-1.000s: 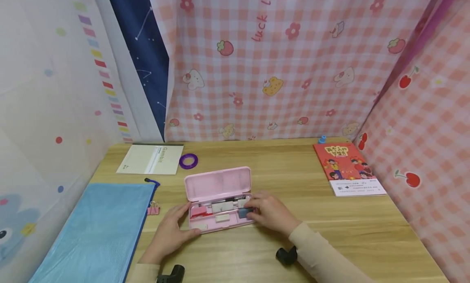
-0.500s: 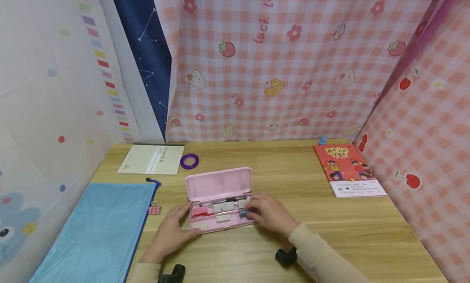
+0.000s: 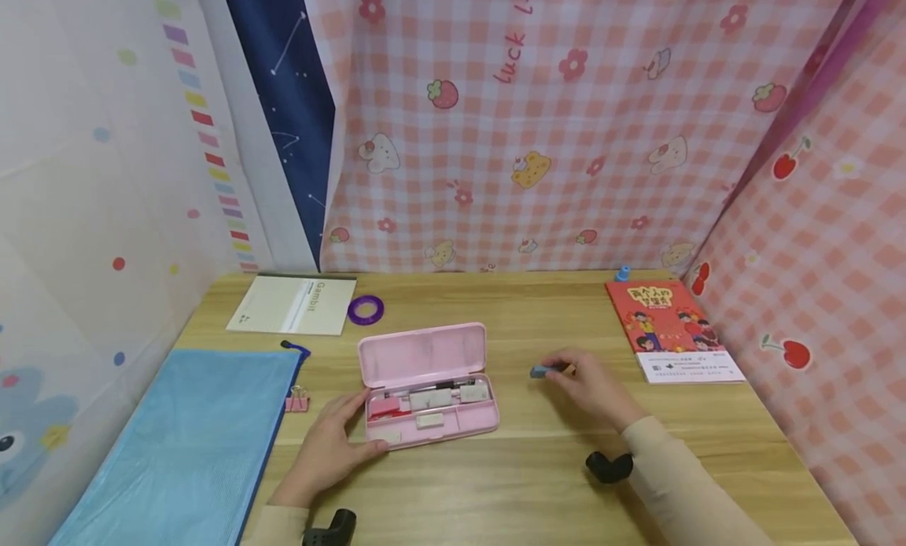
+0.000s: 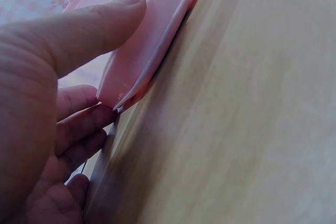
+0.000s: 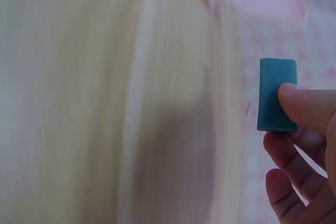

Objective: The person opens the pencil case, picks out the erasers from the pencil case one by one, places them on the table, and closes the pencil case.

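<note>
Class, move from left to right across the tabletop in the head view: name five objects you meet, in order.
Blue folder → pink binder clip → open pink pencil case → small blue block in the right hand → red booklet.

satin wood-grain tabletop (image 3: 481, 499), smooth plastic pencil case (image 3: 425, 357) on it, smooth matt block (image 5: 270, 98) off at the case's three o'clock, glossy plastic folder (image 3: 187, 428) over at nine, paper notebook (image 3: 272, 306) at ten, softly rumpled cloth hanging (image 3: 488, 129) at twelve
</note>
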The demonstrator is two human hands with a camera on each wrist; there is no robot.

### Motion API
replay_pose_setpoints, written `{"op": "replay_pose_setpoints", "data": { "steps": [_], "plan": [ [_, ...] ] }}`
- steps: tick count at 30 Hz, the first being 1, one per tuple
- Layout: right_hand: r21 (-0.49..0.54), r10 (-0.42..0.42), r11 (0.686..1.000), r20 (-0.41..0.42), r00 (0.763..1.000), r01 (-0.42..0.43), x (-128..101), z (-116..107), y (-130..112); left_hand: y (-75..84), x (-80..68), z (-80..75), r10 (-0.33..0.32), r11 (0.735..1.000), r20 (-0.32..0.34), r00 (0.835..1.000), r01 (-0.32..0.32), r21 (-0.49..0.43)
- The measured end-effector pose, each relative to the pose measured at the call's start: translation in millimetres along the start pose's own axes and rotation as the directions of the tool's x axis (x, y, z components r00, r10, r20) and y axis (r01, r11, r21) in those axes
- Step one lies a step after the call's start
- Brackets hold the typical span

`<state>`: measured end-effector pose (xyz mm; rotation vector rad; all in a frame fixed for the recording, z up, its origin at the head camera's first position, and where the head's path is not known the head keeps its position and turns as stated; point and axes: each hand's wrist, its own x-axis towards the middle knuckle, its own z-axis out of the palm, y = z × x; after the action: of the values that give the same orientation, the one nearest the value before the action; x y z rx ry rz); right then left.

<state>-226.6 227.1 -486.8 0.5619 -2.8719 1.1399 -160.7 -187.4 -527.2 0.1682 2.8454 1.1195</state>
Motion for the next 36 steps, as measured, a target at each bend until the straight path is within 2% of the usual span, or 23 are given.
{"op": "replay_pose_setpoints", "data": {
  "steps": [3,6,12,17,20,24,36],
  "plan": [
    [-0.019,0.093,0.996,0.004,0.996,-0.093,4.0,-13.2,18.0,0.0,0.6,-0.6,0.011,1.000,-0.004,1.000,-0.011,0.002],
    [-0.067,0.136,0.988,-0.003,0.991,-0.136,10.7,-21.9,30.8,-1.1,0.9,-0.3,0.020,1.000,-0.008,1.000,-0.020,-0.001],
    [-0.135,0.134,0.981,-0.023,0.991,-0.136,33.7,-26.3,44.2,-2.0,0.5,-0.4,0.018,1.000,-0.012,1.000,-0.018,0.000],
    [-0.137,0.153,0.979,0.013,0.988,-0.149,46.6,-25.1,47.2,-0.8,0.1,0.1,0.016,1.000,-0.007,1.000,-0.016,-0.013],
    [-0.141,0.138,0.981,0.038,0.990,-0.132,50.5,-23.2,48.1,-0.8,-0.1,0.3,0.023,1.000,-0.011,1.000,-0.023,-0.009],
    [-0.149,0.106,0.984,0.028,0.994,-0.100,54.4,-21.1,48.9,-1.7,0.1,0.7,0.039,0.999,-0.026,0.999,-0.039,-0.004],
    [-0.173,0.122,0.978,0.020,0.992,-0.117,57.5,-13.9,53.9,-1.2,-0.7,0.4,0.034,0.999,-0.024,0.999,-0.034,-0.012]
  ]
}}
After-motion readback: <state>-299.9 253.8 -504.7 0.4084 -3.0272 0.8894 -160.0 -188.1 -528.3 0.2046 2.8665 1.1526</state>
